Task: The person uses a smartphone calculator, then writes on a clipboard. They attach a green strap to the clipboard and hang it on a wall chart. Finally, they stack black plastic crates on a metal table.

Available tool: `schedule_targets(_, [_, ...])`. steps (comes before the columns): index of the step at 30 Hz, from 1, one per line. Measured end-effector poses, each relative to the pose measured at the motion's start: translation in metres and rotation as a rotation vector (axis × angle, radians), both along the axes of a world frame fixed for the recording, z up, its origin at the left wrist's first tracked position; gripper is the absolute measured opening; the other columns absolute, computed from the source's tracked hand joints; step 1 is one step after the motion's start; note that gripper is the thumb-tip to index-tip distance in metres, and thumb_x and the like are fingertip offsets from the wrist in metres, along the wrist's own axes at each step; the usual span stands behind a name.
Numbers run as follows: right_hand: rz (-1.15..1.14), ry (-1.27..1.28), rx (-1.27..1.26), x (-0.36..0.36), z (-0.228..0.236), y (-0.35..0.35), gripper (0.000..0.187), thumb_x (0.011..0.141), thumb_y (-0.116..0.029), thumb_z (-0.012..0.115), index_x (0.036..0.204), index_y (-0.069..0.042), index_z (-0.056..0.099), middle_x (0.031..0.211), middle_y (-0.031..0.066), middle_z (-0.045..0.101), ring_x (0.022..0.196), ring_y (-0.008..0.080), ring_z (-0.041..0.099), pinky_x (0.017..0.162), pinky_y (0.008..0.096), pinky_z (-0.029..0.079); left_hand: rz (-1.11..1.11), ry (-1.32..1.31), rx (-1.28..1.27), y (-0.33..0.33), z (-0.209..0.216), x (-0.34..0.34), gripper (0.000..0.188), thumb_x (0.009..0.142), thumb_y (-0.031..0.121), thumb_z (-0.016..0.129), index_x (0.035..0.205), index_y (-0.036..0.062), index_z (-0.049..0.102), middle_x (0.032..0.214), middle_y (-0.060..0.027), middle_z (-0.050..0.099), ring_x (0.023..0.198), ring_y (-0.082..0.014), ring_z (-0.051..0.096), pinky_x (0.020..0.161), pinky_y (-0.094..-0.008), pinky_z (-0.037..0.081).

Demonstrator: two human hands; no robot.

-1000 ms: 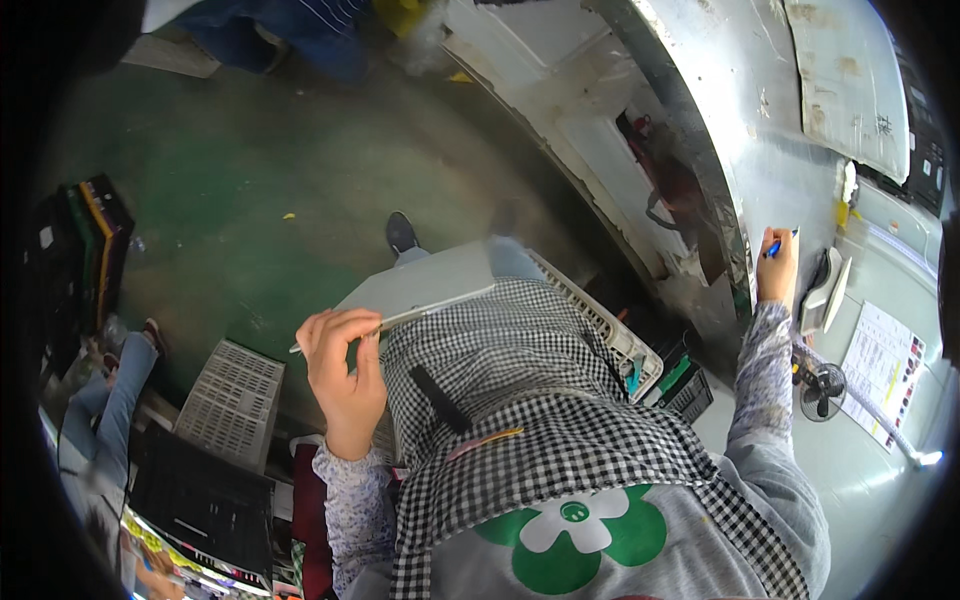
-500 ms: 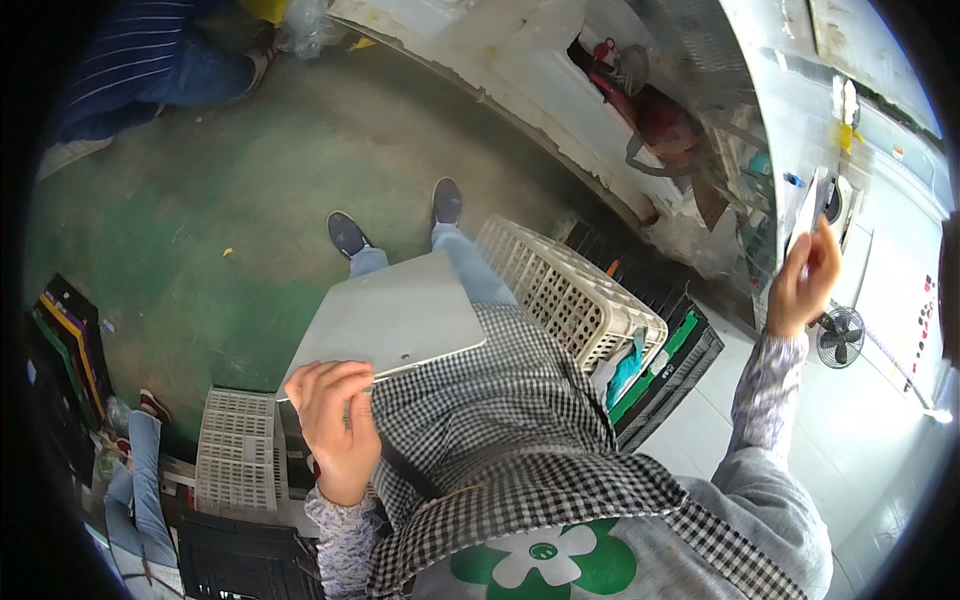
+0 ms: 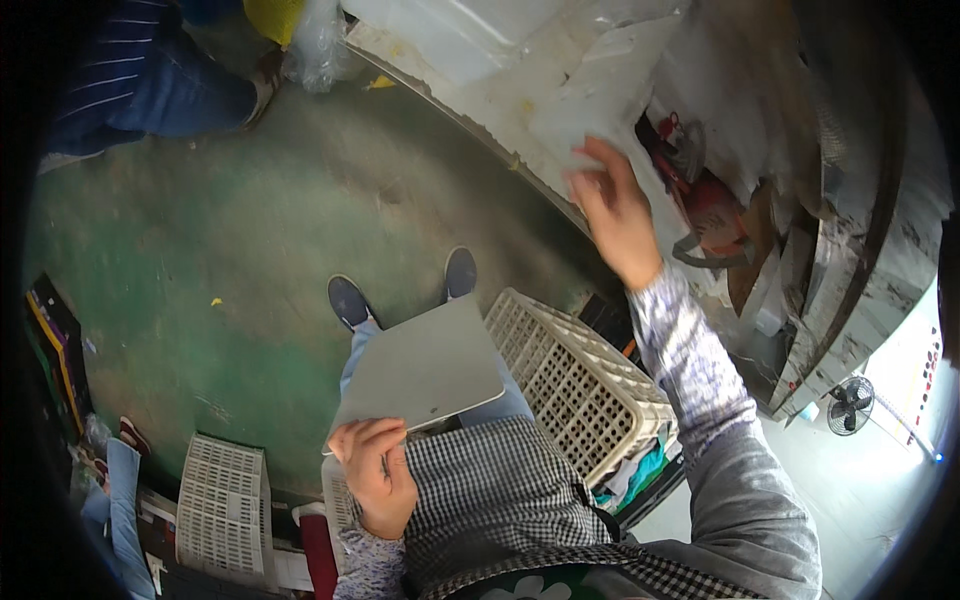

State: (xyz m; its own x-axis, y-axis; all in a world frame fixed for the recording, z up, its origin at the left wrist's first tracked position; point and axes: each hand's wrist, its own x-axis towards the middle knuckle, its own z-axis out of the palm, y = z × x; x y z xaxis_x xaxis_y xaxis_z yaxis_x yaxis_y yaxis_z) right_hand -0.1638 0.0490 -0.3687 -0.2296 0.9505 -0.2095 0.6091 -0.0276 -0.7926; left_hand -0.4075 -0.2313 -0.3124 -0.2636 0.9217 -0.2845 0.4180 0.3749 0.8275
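My left hand (image 3: pixel 378 478) is closed on the near left corner of a flat silver-grey panel (image 3: pixel 425 360). The panel has rounded corners and a small dark oval mark close to its near edge. It hangs tilted in front of my checked apron (image 3: pixel 480 480), over my legs. Away from the panel, my right hand (image 3: pixel 618 215) is raised at the right, in front of the white bench. Its fingers are slightly bent and somewhat blurred, with the thumb apart from them, and I see nothing held in them.
A cream plastic crate (image 3: pixel 570 380) with cloths and a teal item stands right of my legs. Beyond it, a red bag-like object (image 3: pixel 715 215) sits in the bench recess. Another crate (image 3: pixel 225 505) is at lower left. Other people's legs (image 3: pixel 195 85) show at upper left and lower left.
My right hand has swung left from the bright worktop at the right to in front of the bench. My view has turned right, and the left hand still holds the panel.
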Motion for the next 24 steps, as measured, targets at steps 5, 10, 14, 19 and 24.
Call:
schedule_targets(5, [-0.435,0.207,-0.387,-0.061,-0.069,0.098,0.072,0.096,-0.043,0.051,0.148,-0.007,0.018,0.146,0.0186,0.032,0.120,0.0324,0.047,0.093,0.0424,0.048,0.004,0.089,-0.023,-0.015,-0.049,0.011,0.008,0.085,0.004,0.060,0.093,0.0064,0.059,0.100,-0.0083,0.064,0.094,-0.0287,0.054,0.092,-0.0430,0.036])
schedule_targets(10, [-0.605,0.898,-0.707,-0.113,-0.098,0.135,0.069,0.097,-0.047,0.048,0.149,-0.010,0.019,0.149,0.0230,0.022,0.135,0.0429,0.029,0.106,0.0583,0.037,-0.059,0.078,0.024,-0.042,-0.090,0.023,0.009,0.085,0.004,0.060,0.092,0.0092,0.058,0.100,-0.0050,0.064,0.093,-0.0255,0.057,0.088,-0.0403,0.035])
schedule_targets(14, [-0.271,0.924,-0.434,-0.096,-0.146,0.161,0.053,0.100,-0.034,0.046,0.143,-0.007,0.029,0.146,0.0211,0.027,0.133,0.0440,0.030,0.107,0.0620,0.035,-0.042,-0.026,-0.042,-0.059,-0.106,0.026,0.014,0.083,0.002,0.063,0.094,0.0100,0.059,0.100,-0.0038,0.064,0.095,-0.0245,0.057,0.091,-0.0409,0.035])
schedule_targets(19, [-0.575,0.975,-0.605,-0.123,-0.050,0.202,0.043,0.101,-0.017,0.040,0.136,0.006,0.029,0.134,0.0199,0.040,0.126,0.0330,0.041,0.108,0.0548,0.040,0.037,-0.065,-0.056,-0.066,-0.108,0.026,0.014,0.083,0.002,0.062,0.094,0.0098,0.059,0.098,-0.0030,0.064,0.095,-0.0235,0.058,0.090,-0.0406,0.035])
schedule_targets(24, [0.226,0.182,-0.176,-0.120,-0.028,0.230,0.036,0.099,-0.011,0.042,0.127,0.010,0.040,0.132,0.0216,0.042,0.127,0.0353,0.042,0.107,0.0528,0.042,0.089,-0.050,-0.050,-0.065,-0.109,0.027,0.016,0.081,0.000,0.063,0.093,0.0099,0.059,0.097,-0.0031,0.065,0.095,-0.0232,0.058,0.089,-0.0391,0.036])
